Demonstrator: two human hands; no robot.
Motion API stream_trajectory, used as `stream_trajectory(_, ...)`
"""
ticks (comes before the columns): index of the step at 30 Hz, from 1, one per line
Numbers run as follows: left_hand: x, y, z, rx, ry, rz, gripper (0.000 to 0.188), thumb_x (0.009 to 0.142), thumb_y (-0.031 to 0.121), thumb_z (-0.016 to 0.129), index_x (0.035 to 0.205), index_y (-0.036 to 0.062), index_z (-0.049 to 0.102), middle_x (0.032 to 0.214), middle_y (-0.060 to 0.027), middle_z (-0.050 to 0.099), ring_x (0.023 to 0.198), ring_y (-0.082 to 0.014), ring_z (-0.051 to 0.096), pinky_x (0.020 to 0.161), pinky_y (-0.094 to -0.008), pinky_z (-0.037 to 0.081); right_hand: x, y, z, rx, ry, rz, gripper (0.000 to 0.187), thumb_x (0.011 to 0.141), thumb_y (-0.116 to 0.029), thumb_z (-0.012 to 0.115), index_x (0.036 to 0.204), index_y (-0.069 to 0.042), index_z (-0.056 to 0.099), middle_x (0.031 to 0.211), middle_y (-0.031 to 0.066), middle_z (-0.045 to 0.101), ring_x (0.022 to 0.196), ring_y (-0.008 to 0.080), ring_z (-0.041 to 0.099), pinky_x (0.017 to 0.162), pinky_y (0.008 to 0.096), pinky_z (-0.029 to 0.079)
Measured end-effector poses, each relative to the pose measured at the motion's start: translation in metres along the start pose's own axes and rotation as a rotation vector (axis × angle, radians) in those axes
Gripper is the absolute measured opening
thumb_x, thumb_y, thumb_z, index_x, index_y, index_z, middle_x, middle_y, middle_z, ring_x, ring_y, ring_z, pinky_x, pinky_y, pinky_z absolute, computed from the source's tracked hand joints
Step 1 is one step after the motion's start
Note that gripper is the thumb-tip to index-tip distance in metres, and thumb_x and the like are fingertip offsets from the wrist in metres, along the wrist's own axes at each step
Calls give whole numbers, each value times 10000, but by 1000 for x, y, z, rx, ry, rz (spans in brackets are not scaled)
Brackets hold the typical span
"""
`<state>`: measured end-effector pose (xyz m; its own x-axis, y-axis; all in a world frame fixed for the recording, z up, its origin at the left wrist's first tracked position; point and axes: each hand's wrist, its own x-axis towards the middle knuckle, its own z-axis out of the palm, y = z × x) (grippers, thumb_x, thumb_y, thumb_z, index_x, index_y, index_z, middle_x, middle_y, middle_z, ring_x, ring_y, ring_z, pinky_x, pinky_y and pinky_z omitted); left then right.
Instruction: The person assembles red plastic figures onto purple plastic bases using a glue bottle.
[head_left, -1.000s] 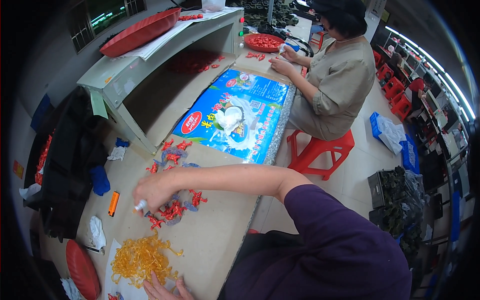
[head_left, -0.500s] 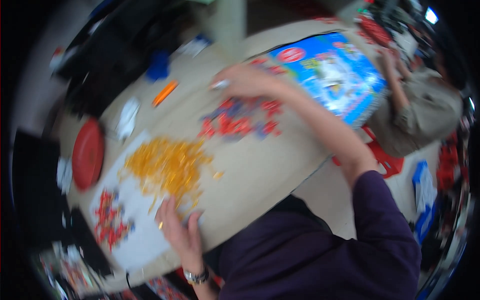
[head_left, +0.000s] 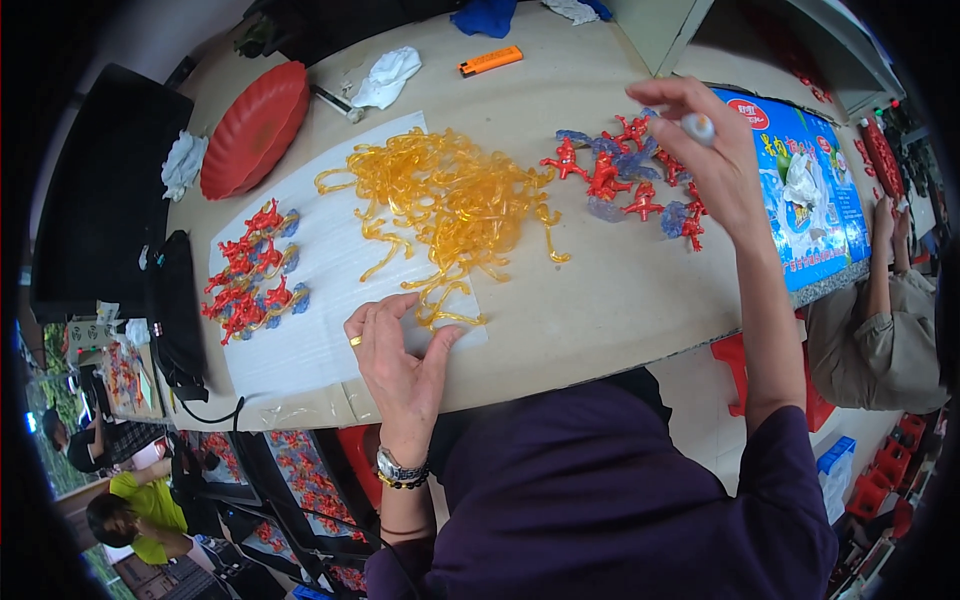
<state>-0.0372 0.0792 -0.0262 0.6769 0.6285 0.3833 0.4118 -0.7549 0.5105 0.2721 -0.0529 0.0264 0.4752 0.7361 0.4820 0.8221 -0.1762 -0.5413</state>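
My left hand (head_left: 397,360) rests at the near edge of a heap of translucent yellow curved plastic pieces (head_left: 455,200). Its thumb and index finger are apart, with a few yellow pieces lying close to or between their tips. My right hand (head_left: 715,150) is raised at the right side of a cluster of small red figures on bluish clear bases (head_left: 625,170). Its fingers curl around a small white round-ended object (head_left: 697,128), mostly hidden in the palm. A second group of red figures with bluish and yellow parts (head_left: 255,270) lies on a white sheet (head_left: 320,350) at the left.
A red fluted dish (head_left: 255,130), crumpled white tissue (head_left: 388,77) and an orange box cutter (head_left: 491,61) lie along the far side. A blue printed carton (head_left: 810,190) covers the table's right end, where another person (head_left: 880,330) sits. A grey post (head_left: 660,30) stands behind.
The view has turned and become sharper. My right hand, with the white object, has gone from the far edge of the red cluster to its right side. My left hand stays by the yellow heap.
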Motion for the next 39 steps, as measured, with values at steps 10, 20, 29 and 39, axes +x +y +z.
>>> stream_trajectory(10,-2,9,15,-24,49,21,195,663,2,743,802,6,606,839,-126,592,867,-299,512,779,-384,403,-90,-65,52,631,-165,275,133,804,1,638,936,-8,645,823,52,638,749,110,597,668,265,480)
stream_trajectory(20,2,17,17,-23,238,5,115,721,-1,693,794,19,605,791,-125,591,794,-282,540,759,-379,409,-97,-97,101,221,-236,-179,270,678,-41,678,942,-69,630,841,66,555,731,204,609,617,313,496)
stream_trajectory(29,9,2,16,8,241,-108,115,759,21,697,811,9,595,764,-88,587,774,-248,489,729,-347,398,-91,-92,90,-55,-248,-289,111,694,-111,601,765,-62,531,780,53,498,735,216,591,617,336,481)
stream_trajectory(39,3,22,19,19,349,12,197,790,59,705,950,-12,615,813,-85,579,748,-194,456,677,-308,399,-85,-47,30,-124,20,73,222,683,-41,709,884,-76,620,829,70,532,670,248,589,549,363,469)
